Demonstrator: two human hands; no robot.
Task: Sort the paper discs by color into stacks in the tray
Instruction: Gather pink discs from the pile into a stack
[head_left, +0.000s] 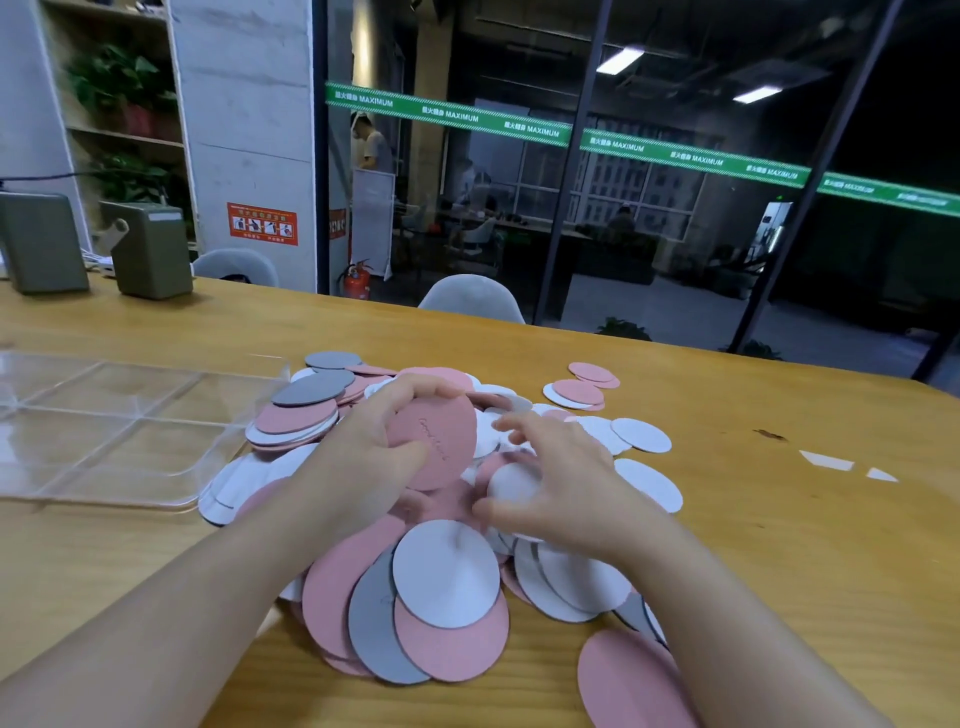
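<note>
A loose heap of pink, white and grey paper discs (447, 577) covers the middle of the wooden table. My left hand (363, 457) grips a pink disc (434, 441) with faint lettering, lifted above the heap. My right hand (561, 483) hovers just right of it, its fingers curled round a small white disc (511, 483) on the pile. The clear plastic tray (104, 431) with dividers lies at the left, its compartments bare; several discs lean against its right corner.
A small group of pink and white discs (582, 387) lies apart at the back right. Two grey-green boxes (150, 249) stand at the table's far left. Chair backs (470, 299) rise behind the far edge. White scraps (826, 460) lie at the right.
</note>
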